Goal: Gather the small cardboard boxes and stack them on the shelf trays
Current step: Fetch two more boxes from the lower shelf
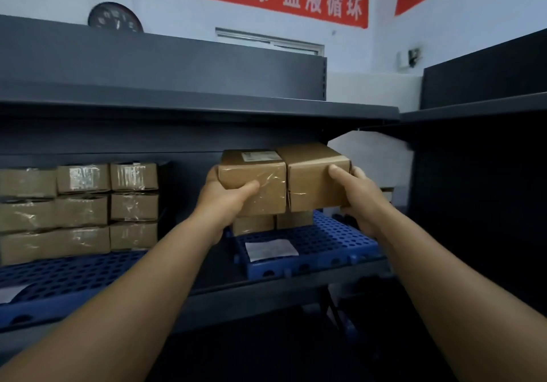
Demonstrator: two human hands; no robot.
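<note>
Holding two small brown cardboard boxes (pixel 284 180) side by side, the left hand (pixel 228 201) and right hand (pixel 359 195) clamp them from the outer ends, fingers wrapped on the cardboard, above the blue perforated plastic tray (pixel 325 239). Apparently two boxes already sit beneath; a finished taped stack (pixel 88 207) fills the left tray, so much is done.

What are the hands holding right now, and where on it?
Two cardboard boxes pressed side by side: the left hand grips the left box at its outer left end, the right hand the right box at its outer right end.
</note>
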